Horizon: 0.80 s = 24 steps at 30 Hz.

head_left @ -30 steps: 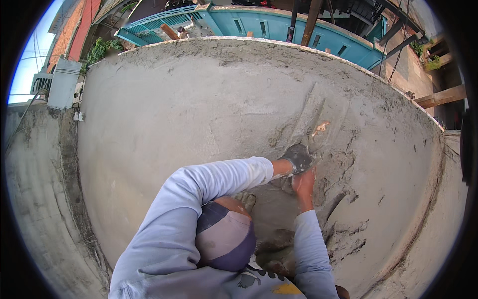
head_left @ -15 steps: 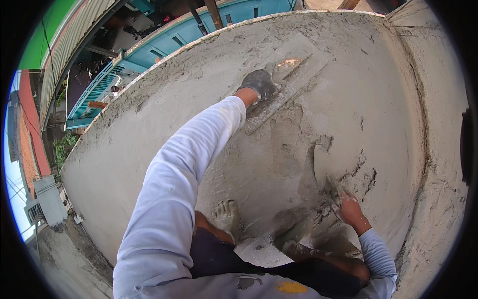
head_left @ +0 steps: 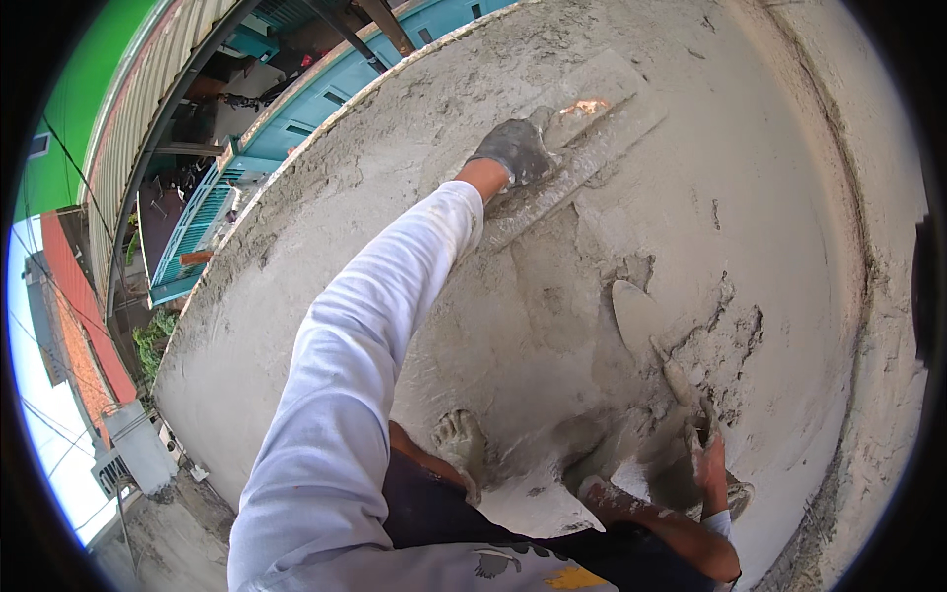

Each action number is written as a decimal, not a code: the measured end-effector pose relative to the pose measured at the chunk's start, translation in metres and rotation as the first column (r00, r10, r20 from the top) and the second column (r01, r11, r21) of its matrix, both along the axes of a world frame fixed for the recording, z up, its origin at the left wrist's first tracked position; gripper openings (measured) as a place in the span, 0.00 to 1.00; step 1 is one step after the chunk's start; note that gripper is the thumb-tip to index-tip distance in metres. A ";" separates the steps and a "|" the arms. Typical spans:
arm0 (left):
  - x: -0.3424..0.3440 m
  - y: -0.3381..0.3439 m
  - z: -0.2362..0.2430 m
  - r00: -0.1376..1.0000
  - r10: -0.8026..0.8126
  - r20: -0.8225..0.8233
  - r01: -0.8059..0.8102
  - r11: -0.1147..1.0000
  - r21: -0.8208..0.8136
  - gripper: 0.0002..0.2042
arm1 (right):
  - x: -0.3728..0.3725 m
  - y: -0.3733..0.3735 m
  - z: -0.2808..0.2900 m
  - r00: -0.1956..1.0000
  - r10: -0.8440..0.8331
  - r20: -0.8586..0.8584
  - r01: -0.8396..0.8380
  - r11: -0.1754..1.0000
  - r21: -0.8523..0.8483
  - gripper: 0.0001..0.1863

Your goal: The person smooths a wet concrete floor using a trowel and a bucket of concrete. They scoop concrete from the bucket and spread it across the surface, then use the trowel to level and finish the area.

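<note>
Wet cement slab (head_left: 789,197): left hand (head_left: 515,148) grips a long float (head_left: 577,148) toward the far edge, right hand (head_left: 705,449) clasps a trowel (head_left: 641,316); far side smoothed, near patch rough.

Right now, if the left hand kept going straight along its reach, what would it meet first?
The left hand, gripping a long float, points up-right across wet cement. Only open cement shows ahead; the slab edge lies off to the side.
</note>
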<state>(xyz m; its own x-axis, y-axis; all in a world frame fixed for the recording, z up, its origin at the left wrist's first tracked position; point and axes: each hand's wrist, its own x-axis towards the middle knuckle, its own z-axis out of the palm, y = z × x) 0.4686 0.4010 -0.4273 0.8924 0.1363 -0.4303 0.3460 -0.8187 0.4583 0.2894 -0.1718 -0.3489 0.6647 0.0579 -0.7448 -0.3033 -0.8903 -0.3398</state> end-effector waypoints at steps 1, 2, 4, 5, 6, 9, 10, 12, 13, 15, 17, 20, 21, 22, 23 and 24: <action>-0.022 -0.008 -0.013 1.000 -0.025 -0.006 0.025 0.999 -0.021 0.23 | 0.004 0.004 0.001 1.000 0.023 -0.001 -0.023 1.000 0.012 0.27; -0.051 -0.015 -0.025 0.999 -0.051 -0.012 0.050 0.998 -0.041 0.24 | 0.008 0.007 0.002 0.999 0.046 -0.002 -0.046 0.999 0.025 0.28; -0.123 -0.022 -0.034 0.997 -0.024 -0.079 0.022 1.000 -0.022 0.35 | 0.009 -0.003 0.007 0.990 0.140 -0.009 -0.140 0.990 -0.015 0.29; -0.160 -0.024 -0.038 0.994 -0.007 -0.113 0.006 1.000 -0.009 0.41 | 0.003 -0.015 0.007 0.976 0.219 -0.021 -0.220 0.974 -0.061 0.30; -0.179 -0.030 -0.017 0.992 0.102 -0.071 -0.107 0.991 -0.077 0.40 | -0.008 -0.028 0.004 0.968 0.251 -0.024 -0.252 0.961 -0.117 0.30; -0.189 -0.012 0.003 0.978 0.195 0.079 -0.190 0.980 -0.064 0.39 | -0.030 -0.045 -0.012 0.954 0.299 -0.007 -0.290 0.921 -0.261 0.31; -0.176 -0.003 0.002 0.984 0.174 0.047 -0.173 0.984 -0.031 0.38 | -0.028 -0.045 -0.016 0.977 0.213 0.001 -0.209 0.961 -0.182 0.31; -0.117 0.020 0.005 0.995 0.104 0.014 -0.104 0.995 -0.009 0.38 | -0.020 -0.011 -0.001 0.998 0.068 -0.005 -0.068 0.996 -0.060 0.31; -0.094 0.030 0.007 0.997 0.075 -0.002 -0.075 0.997 0.005 0.38 | -0.020 0.003 0.003 0.999 0.014 -0.034 -0.014 1.000 -0.003 0.31; -0.038 0.053 -0.014 0.997 -0.061 -0.045 0.067 0.987 0.144 0.24 | -0.018 0.018 -0.006 0.997 -0.033 -0.072 0.042 0.992 0.117 0.34; -0.007 0.040 -0.001 0.992 -0.081 0.099 0.070 0.992 0.109 0.16 | -0.022 -0.017 -0.019 0.993 0.098 -0.068 -0.101 0.994 -0.048 0.34; -0.053 0.065 -0.021 0.996 -0.063 0.070 0.054 0.991 0.121 0.17 | -0.022 -0.046 -0.043 0.982 0.182 0.058 -0.172 0.973 -0.151 0.34; -0.075 0.074 -0.017 0.999 -0.011 0.045 0.004 0.988 0.154 0.15 | -0.024 -0.056 -0.047 0.976 0.184 0.114 -0.158 0.966 -0.205 0.34; -0.098 0.092 -0.004 0.992 0.003 -0.130 0.013 0.993 0.117 0.23 | -0.023 -0.056 -0.042 0.975 0.182 0.125 -0.157 0.969 -0.192 0.34; -0.144 0.116 -0.011 0.997 0.073 0.026 -0.076 0.988 0.138 0.36 | -0.026 -0.049 -0.042 0.975 0.189 0.118 -0.170 0.973 -0.155 0.34; -0.158 0.132 0.017 0.997 0.062 -0.047 -0.057 0.994 0.098 0.44 | -0.027 -0.050 -0.037 0.975 0.177 0.133 -0.159 0.978 -0.138 0.34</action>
